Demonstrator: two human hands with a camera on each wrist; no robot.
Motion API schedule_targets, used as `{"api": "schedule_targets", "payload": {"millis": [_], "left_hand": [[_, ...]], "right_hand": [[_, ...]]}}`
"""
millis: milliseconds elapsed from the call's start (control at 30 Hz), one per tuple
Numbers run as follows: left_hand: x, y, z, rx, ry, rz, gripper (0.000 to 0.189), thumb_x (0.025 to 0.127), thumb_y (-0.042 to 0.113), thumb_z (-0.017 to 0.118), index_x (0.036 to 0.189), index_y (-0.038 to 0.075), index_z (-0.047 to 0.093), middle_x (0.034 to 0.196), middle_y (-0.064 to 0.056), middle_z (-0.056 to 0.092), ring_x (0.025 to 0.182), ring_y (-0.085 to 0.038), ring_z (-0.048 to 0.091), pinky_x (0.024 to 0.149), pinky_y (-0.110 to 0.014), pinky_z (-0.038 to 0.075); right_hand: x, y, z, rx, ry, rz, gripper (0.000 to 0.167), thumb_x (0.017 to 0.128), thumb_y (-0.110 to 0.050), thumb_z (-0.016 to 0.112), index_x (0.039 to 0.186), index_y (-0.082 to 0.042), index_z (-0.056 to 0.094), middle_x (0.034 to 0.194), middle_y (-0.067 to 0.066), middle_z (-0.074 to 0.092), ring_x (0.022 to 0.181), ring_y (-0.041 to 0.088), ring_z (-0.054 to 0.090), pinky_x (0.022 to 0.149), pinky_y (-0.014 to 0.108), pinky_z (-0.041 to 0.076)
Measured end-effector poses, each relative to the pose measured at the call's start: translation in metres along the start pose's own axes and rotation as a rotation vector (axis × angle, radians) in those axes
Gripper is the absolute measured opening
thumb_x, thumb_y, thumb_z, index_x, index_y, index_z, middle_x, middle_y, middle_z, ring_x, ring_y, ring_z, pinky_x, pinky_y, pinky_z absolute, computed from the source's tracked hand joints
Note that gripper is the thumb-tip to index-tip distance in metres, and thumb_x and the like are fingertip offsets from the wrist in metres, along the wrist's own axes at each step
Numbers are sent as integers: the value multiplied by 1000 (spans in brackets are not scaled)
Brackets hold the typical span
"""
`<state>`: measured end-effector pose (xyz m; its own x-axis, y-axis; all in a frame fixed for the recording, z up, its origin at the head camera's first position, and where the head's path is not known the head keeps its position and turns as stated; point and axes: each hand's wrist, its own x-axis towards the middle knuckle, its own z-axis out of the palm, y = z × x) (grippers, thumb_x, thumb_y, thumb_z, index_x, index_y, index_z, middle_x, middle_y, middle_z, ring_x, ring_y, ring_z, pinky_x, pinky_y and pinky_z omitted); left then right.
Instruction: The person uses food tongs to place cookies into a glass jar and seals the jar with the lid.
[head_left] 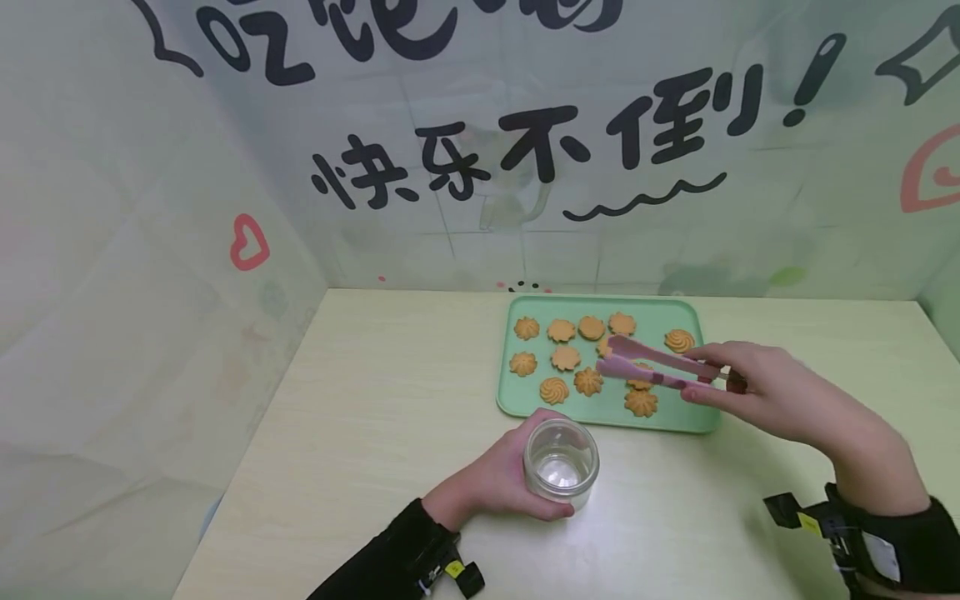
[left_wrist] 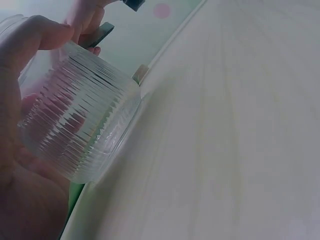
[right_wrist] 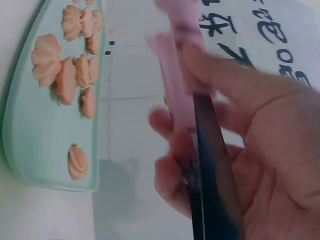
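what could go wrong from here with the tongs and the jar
The pink tongs in the right hand reach over closely spaced cookies, so they might nudge neighbours. The jar in the left hand is outside the tray, so anything dropped on the way could land on the table.

Black lettering (head_left: 546, 158) and a heart (head_left: 238, 252) mark the backdrop (head_left: 142, 192).

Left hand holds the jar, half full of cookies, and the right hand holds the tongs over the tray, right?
Not quite: the head view shows the jar empty. The left hand does hold it, and the right hand does hold the tongs over the tray.
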<state>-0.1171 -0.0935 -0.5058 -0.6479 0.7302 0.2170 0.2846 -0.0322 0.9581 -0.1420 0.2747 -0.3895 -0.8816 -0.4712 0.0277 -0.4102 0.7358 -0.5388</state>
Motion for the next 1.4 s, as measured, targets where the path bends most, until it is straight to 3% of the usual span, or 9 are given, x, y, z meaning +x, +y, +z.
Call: {"api": "schedule_targets", "payload": {"millis": [233, 433, 567, 867, 1400], "left_hand": [[-1, -3, 5, -19, -1, -7, 83, 76, -1, 95, 142, 13, 47, 139, -10, 67, 131, -28, 64, 117, -44, 51], [-1, -7, 8, -20, -4, -15, 84, 76, 0, 96, 142, 13, 47, 139, -10, 67, 130, -27, 65, 117, -44, 50], [2, -6, 8, -19, -2, -15, 83, 77, 0, 96, 142, 13, 46, 140, -11, 67, 130, -28, 65, 117, -44, 51], [12, -3, 3, 1, -1, -24, 82, 77, 1, 95, 142, 14, 46, 139, -7, 67, 131, -26, 64, 116, -42, 51], [22, -3, 8, 26, -20, -11, 85, 77, 1, 96, 144, 14, 46, 141, -7, 66, 131, -20, 64, 116, -40, 52]], "right_hand": [[17, 12, 11, -52, 78, 121, 44, 108, -32, 72, 133, 4, 63, 105, 10, 69, 77, 18, 55, 61, 32, 47], [19, 21, 27, -82, 201, 196, 52, 110, -38, 68, 135, 7, 62, 102, 17, 68, 79, 26, 54, 61, 35, 42], [26, 34, 33, -69, 225, 225, 55, 110, -36, 68, 138, 11, 59, 106, 24, 68, 84, 31, 57, 63, 37, 43], [41, 54, 36, -34, 172, 244, 57, 109, -39, 67, 133, 12, 59, 97, 20, 63, 78, 29, 56, 58, 36, 43], [52, 53, 33, -27, 124, 256, 61, 106, -40, 72, 136, 11, 59, 95, 18, 65, 81, 30, 57, 61, 36, 43]]}}
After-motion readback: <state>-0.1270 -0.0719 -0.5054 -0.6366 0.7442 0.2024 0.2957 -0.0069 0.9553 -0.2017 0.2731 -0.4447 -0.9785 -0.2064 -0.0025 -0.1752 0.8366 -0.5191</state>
